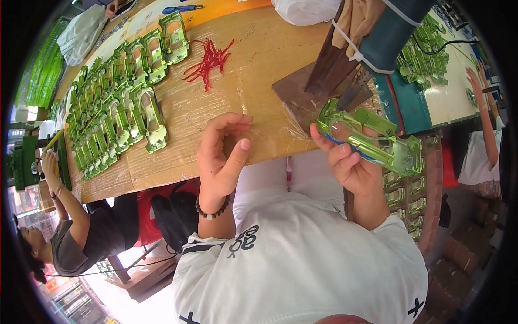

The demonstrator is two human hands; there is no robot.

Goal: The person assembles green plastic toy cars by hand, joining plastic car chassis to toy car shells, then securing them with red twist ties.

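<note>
My right hand point(352, 164) grips a shiny green plastic frame point(402, 156) with a long oval opening and a strip of blue along its near edge. The frame is held beneath the metal tip point(353, 92) of a dark green, tube-shaped machine point(396, 32); whether they touch I cannot tell. My left hand point(222, 154), a beaded bracelet point(213, 215) on its wrist, hovers at the table's front edge. Its fingers are curled but apart, with nothing between them. Ahead of it lies a small heap of red strips point(209, 62).
Rows of similar green frames point(116, 102) cover the left of the table point(253, 48). A blue cutter knife point(182, 9) and a white bag point(305, 11) lie at the back. More frames point(423, 59) are at right. Co-workers sit left point(81, 232) and right point(483, 146).
</note>
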